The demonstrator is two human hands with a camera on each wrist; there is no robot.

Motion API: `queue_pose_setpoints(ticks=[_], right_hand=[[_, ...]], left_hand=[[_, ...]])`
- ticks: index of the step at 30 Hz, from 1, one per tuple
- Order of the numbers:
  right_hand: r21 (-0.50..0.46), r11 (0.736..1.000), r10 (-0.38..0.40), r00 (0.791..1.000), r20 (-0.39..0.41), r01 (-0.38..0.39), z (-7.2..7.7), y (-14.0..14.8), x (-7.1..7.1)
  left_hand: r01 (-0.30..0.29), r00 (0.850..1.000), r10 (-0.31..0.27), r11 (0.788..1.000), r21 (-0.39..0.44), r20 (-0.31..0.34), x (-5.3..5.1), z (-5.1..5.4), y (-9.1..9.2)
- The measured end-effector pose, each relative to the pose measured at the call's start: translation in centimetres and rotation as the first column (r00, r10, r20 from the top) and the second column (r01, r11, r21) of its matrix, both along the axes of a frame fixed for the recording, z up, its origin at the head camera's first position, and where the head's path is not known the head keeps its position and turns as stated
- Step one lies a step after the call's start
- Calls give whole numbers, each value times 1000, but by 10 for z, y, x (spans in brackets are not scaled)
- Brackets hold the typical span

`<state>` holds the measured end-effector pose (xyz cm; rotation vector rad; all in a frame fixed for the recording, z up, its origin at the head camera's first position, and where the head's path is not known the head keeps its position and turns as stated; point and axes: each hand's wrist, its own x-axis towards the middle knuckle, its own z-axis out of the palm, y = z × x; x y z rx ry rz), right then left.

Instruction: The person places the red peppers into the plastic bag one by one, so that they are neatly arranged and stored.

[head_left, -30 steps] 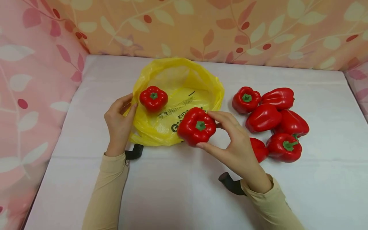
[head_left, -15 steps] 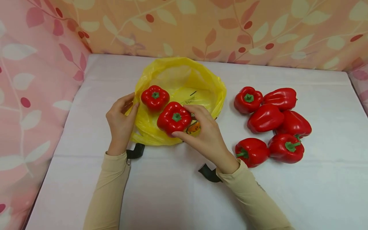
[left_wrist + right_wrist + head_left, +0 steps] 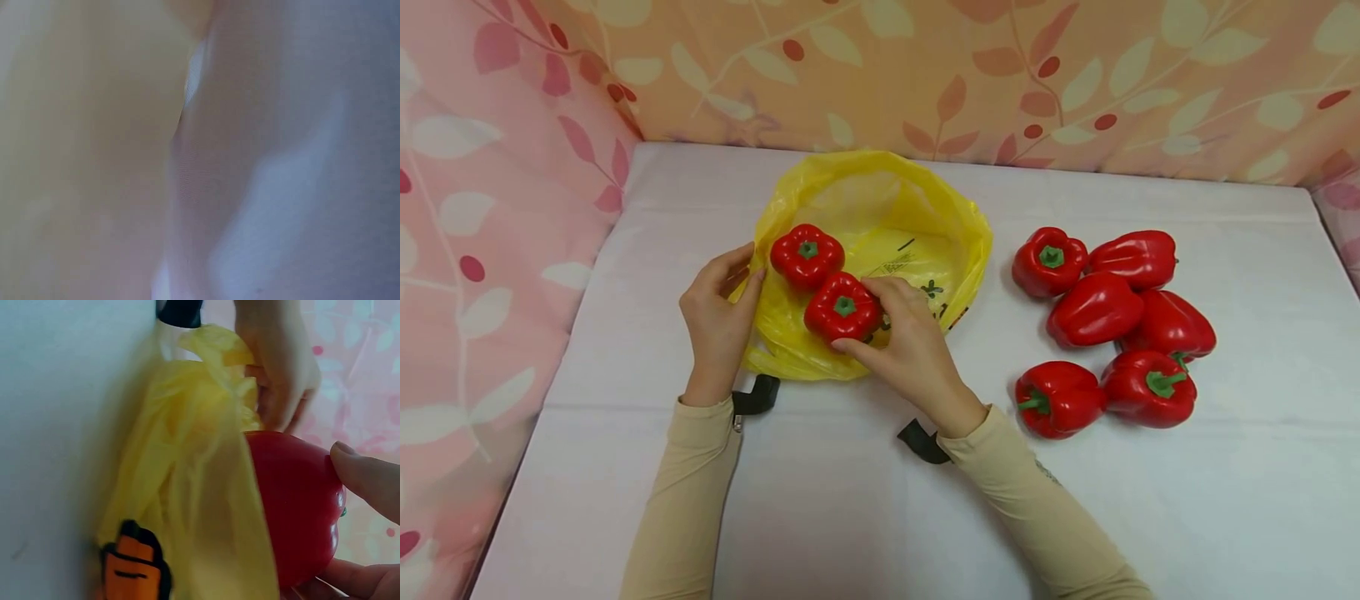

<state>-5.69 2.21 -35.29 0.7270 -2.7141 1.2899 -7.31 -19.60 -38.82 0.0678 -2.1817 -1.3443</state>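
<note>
at the near side, two beige sleeves point(image 3: 681, 500) are seen stretched over a white cloth point(image 3: 835, 517). a curved black piece point(image 3: 758, 395) is worn at the left wrist, and a similar black fitting point(image 3: 925, 442) at the right. toward the right, a red pepper with its stem turned left point(image 3: 1060, 400) is laid beside a red pepper with a long stem point(image 3: 1150, 387).

next, by the right hand point(image 3: 917, 354), the held pepper point(image 3: 844, 307) is gripped between thumb and fingers, stem up, within the mouth of the yellow bag point(image 3: 880, 167); in the right wrist view its lower part is hidden by the bag's wall. by the left hand point(image 3: 718, 308), the bag's left rim is pinched between thumb and fingers. the left wrist view is too blurred for anything to be made out with certainty.

just beyond the held pepper, another pepper point(image 3: 807, 258) is seen in the bag, stem up; whether the two are touching cannot be told.

well to the right of the bag, four more red peppers point(image 3: 1095, 308) are clustered close together. farthest off, the scene is closed by a leaf-patterned backdrop point(image 3: 865, 92).
</note>
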Motion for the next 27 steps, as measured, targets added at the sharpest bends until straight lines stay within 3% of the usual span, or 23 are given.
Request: queue_pose_setpoints(ticks=[16, 27], right_hand=[[60, 998, -20, 998, -68, 24, -9, -18, -6], [73, 993, 87, 992, 96, -94, -4, 1, -8]], left_hand=[[-12, 1000, 12, 1000, -5, 0, -1, 3, -4], [11, 1000, -11, 1000, 6, 10, 0, -1, 0]])
